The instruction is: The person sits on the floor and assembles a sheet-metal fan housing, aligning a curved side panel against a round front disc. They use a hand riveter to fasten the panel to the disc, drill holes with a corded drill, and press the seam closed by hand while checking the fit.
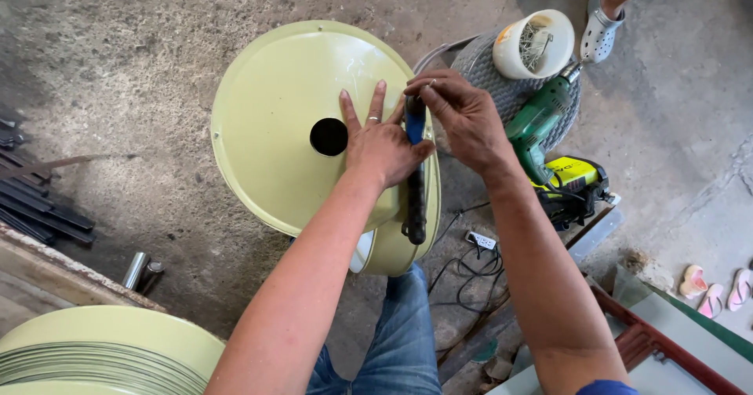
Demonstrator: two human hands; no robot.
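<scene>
A round pale green metal cone-shaped lid (274, 120) with a black hole in its middle rests on my knee. My left hand (382, 140) lies flat on the lid, fingers spread, its thumb against a hand tool (415, 183) with a blue and black handle. That tool stands along the lid's right rim. My right hand (463, 112) pinches the tool's upper end at the rim with closed fingers.
A green cordless drill (541, 128) lies on a round grey mat beside a white cup of screws (535, 43). Another person's feet in white clogs (600, 26) stand at top right. More green discs (102, 352) are stacked at bottom left. Dark metal strips (35, 199) lie left.
</scene>
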